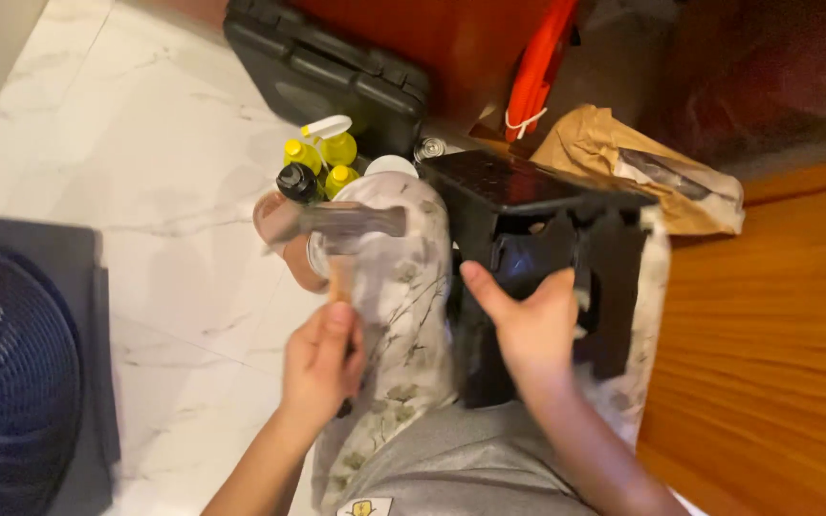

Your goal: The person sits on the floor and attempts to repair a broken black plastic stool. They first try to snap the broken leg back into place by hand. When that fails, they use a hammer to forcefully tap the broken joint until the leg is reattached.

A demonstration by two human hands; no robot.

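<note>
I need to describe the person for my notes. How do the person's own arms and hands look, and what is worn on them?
Both arms are bare up to the picture's lower edge: no sleeves show. The left hand and the right hand wear no gloves, and I see no watch, ring or bracelet. The left hand is a little blurred, so small details there cannot be told.

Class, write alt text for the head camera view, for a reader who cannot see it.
A seated person's left hand holds a hammer raised and blurred, while the right hand steadies a black plastic frame resting between the knees. Yellow spray bottles, a black case and a brown paper bag lie beyond on the marble floor.
</note>
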